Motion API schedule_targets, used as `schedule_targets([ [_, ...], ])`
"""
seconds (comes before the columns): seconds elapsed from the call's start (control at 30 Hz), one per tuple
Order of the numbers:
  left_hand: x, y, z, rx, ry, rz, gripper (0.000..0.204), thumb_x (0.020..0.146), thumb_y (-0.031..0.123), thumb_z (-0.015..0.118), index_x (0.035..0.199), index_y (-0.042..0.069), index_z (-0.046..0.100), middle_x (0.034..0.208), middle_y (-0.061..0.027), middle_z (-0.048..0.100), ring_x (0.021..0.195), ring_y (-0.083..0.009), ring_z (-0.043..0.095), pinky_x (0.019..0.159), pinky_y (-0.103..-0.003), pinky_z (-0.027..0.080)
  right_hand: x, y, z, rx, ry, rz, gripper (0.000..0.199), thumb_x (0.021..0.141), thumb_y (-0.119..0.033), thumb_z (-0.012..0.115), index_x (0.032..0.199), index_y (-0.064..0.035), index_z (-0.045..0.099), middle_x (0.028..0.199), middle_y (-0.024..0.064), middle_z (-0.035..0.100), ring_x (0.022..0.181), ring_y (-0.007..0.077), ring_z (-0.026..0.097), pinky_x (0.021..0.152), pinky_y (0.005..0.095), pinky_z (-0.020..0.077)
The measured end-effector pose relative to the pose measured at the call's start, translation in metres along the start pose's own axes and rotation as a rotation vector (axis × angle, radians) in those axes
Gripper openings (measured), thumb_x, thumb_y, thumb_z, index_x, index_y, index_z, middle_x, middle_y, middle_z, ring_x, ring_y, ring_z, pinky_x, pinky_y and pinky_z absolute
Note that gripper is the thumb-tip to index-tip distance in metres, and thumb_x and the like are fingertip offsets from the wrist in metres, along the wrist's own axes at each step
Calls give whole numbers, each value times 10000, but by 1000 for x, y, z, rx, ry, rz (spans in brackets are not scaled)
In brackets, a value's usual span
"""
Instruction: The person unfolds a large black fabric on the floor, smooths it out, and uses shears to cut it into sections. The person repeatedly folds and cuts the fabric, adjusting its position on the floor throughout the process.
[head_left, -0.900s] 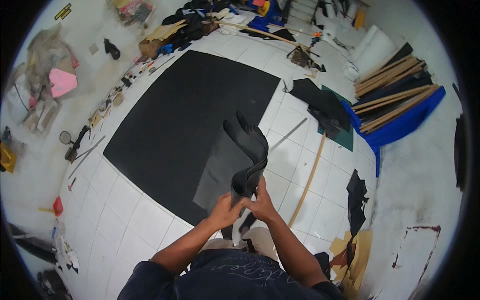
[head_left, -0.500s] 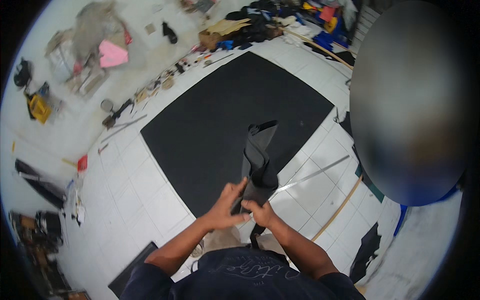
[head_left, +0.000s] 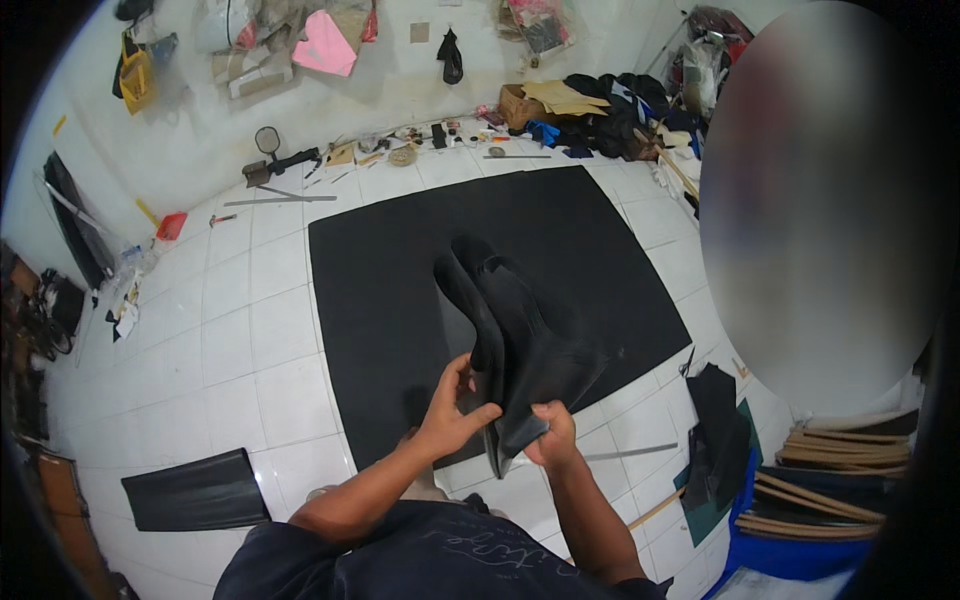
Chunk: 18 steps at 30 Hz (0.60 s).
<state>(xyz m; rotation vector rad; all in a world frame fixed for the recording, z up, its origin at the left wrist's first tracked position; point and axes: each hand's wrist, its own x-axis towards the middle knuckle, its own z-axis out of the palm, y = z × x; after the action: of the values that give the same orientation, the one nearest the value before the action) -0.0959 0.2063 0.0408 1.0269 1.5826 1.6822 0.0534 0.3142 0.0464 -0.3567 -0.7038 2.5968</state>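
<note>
A dark, flexible sheet (head_left: pixel 540 345), black with a greyish side and perhaps leather-like, is bunched in loose upright folds in front of me. My left hand (head_left: pixel 452 412) grips its left folds near the lower end, thumb on the near side and fingers behind. My right hand (head_left: pixel 553 437) pinches the lower right corner between thumb and fingers. Below the held sheet, a large black sheet (head_left: pixel 385 290) lies flat on the white tiled floor. The folds hide part of it.
Scissors (head_left: pixel 686 362), a metal ruler (head_left: pixel 640 452), black offcuts (head_left: pixel 715 425) and a green mat (head_left: pixel 700 515) lie at the right. Wooden strips (head_left: pixel 835 455) are stacked beyond. A black piece (head_left: pixel 195 490) lies left. Small tools and a black pile (head_left: pixel 620 115) line the wall.
The held sheet has gone from a narrow, twisted roll to wider, looser folds. My right hand has moved right, apart from my left. The whole view has shifted and turned.
</note>
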Motion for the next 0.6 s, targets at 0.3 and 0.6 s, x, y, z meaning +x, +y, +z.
schedule_targets([
  [0.3, 145, -18, -77, 78, 31, 33, 318, 953, 194, 588, 1196, -11, 584, 1157, -149, 553, 1079, -244, 544, 933, -351, 429, 129, -32, 33, 60, 230, -92, 628, 775, -237, 540, 1324, 56, 462, 1293, 204, 572, 1151, 385, 578, 1030, 494, 441],
  [0.6, 309, -25, -193, -4, 224, -111, 283, 978, 242, 590, 1085, -19, 618, 957, -58, 649, 890, -119, 557, 805, -279, 455, 158, -107, -18, 158, 488, -606, 575, 816, -265, 538, 1317, 13, 488, 1294, 191, 579, 1178, 376, 559, 1064, 524, 405],
])
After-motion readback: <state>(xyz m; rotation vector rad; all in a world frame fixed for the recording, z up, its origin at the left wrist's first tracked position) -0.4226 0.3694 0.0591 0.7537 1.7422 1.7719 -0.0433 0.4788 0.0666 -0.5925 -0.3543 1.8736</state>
